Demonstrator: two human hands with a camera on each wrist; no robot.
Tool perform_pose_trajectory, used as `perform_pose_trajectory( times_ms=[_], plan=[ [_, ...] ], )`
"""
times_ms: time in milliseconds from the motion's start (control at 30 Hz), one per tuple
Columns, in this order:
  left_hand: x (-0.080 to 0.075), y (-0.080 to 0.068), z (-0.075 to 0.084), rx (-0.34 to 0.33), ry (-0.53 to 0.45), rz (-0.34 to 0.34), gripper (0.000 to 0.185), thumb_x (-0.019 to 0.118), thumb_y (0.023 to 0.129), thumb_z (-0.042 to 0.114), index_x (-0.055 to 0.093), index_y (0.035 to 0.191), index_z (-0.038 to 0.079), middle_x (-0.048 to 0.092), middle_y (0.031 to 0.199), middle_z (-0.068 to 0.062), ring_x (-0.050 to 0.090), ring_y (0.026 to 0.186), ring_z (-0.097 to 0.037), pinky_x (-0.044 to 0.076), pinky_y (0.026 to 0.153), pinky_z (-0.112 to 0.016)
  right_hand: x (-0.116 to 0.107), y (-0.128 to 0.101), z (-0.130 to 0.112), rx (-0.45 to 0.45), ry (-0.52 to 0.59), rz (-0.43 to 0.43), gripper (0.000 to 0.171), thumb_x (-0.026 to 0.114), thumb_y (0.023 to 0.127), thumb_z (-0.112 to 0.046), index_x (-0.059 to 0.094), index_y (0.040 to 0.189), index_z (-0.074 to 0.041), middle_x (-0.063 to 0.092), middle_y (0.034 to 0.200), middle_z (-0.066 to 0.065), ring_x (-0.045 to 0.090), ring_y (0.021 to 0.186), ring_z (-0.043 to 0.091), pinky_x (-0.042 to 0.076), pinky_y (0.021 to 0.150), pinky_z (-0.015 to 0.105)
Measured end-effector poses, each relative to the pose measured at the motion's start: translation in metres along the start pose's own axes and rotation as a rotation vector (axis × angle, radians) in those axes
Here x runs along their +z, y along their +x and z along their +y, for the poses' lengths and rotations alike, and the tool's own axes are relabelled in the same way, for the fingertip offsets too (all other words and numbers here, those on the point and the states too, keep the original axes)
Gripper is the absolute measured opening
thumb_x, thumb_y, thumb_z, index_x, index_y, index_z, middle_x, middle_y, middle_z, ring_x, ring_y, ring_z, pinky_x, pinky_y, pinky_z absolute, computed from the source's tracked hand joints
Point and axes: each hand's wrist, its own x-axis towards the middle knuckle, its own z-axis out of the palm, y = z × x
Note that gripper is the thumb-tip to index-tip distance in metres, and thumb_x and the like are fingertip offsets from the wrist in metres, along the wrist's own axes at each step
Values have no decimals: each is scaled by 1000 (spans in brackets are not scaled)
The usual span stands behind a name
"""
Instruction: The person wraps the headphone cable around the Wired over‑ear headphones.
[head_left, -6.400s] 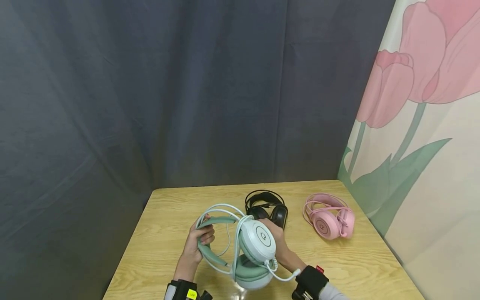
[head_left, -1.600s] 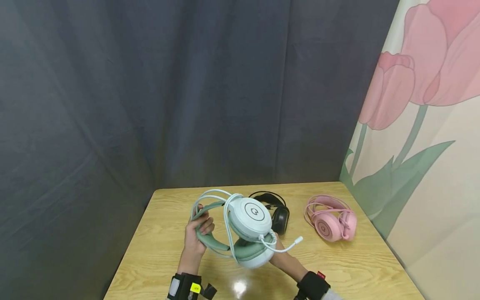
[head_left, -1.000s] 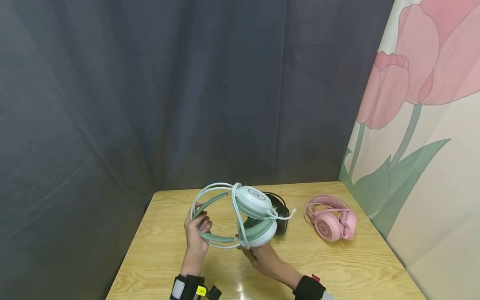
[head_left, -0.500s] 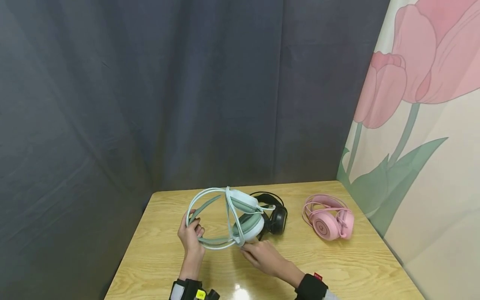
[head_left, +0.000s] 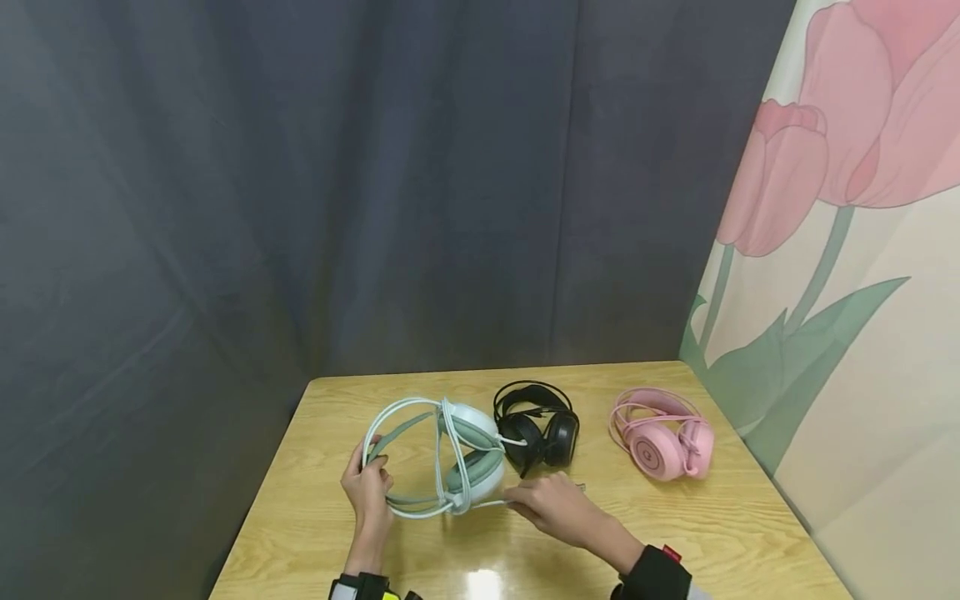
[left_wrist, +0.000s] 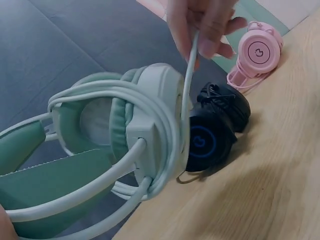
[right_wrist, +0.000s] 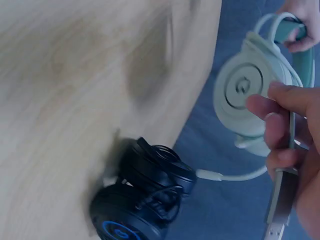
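In the head view my left hand (head_left: 367, 493) grips the headband of a white and green headset (head_left: 467, 427), held up over the table with its ear cups toward the right. White cable is wound round the headset where the headband meets the cups. My right hand (head_left: 557, 505) pinches a length of this cable (left_wrist: 188, 80), which runs taut from the cup in the left wrist view. A metal USB plug (right_wrist: 282, 197) at the cable's end sticks out past the right palm. The headset's microphone boom (right_wrist: 235, 177) points out from the cups.
Behind the held headset a black headset (head_left: 558, 439) lies on the wooden table (head_left: 720, 542). Farther right sits a pink headset (head_left: 651, 450) with its cable wrapped round it. A dark curtain (head_left: 450, 208) hangs at the back, a tulip-printed one (head_left: 840, 350) at the right.
The held headset has turned, so its cup logo no longer faces the head camera, and has shifted left and down. My right hand has left the cups and drawn a cable length to the right.
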Motion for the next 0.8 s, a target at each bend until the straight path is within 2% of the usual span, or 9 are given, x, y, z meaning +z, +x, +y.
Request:
perform_pose_trajectory(
  times_ms=[167, 300, 433, 533, 667, 800],
  plan=[
    [-4, -1, -1, -29, 21, -44, 34, 47, 90, -10, 65, 111, 10, 41, 79, 0, 30, 46, -2, 25, 41, -14, -5, 4, -1, -71, -70, 72, 6, 76, 84, -18, 73, 89, -19, 63, 76, -13, 56, 62, 1, 44, 52, 17],
    [-3, 0, -2, -80, 6, -102, 34, 48, 90, -10, 65, 110, 11, 37, 71, 3, 28, 45, -2, 25, 41, -14, -15, 11, -8, -194, -177, 124, 14, 66, 88, -9, 73, 94, -20, 64, 84, -10, 53, 70, 7, 42, 62, 22],
    [-2, 2, -5, -165, -20, -253, 34, 48, 90, -11, 63, 115, 7, 37, 67, 4, 27, 44, -2, 24, 41, -14, -22, 22, -18, -303, -224, 201, 25, 50, 100, -10, 71, 96, -21, 62, 89, -9, 46, 75, 12, 38, 71, 29],
    [1, 0, -8, -213, -28, -374, 34, 47, 89, -13, 62, 115, 3, 40, 68, 2, 26, 44, -2, 24, 40, -15, -23, 30, -22, -335, -229, 263, 33, 41, 106, -18, 70, 93, -21, 61, 90, -8, 50, 79, 12, 44, 78, 33],
    [7, -4, -11, -247, -9, -484, 34, 48, 87, -13, 62, 112, 3, 42, 69, 0, 25, 44, -3, 23, 41, -16, -22, 36, -22, -341, -212, 300, 30, 44, 105, -15, 69, 89, -19, 61, 93, -5, 56, 88, 14, 48, 88, 38],
    [13, -6, -11, -246, 12, -538, 33, 48, 87, -13, 63, 112, 3, 44, 71, -1, 25, 44, -3, 23, 42, -17, -21, 37, -19, -327, -132, 286, 28, 48, 101, -3, 70, 90, -16, 62, 98, 0, 60, 98, 19, 46, 99, 43]
  ],
)
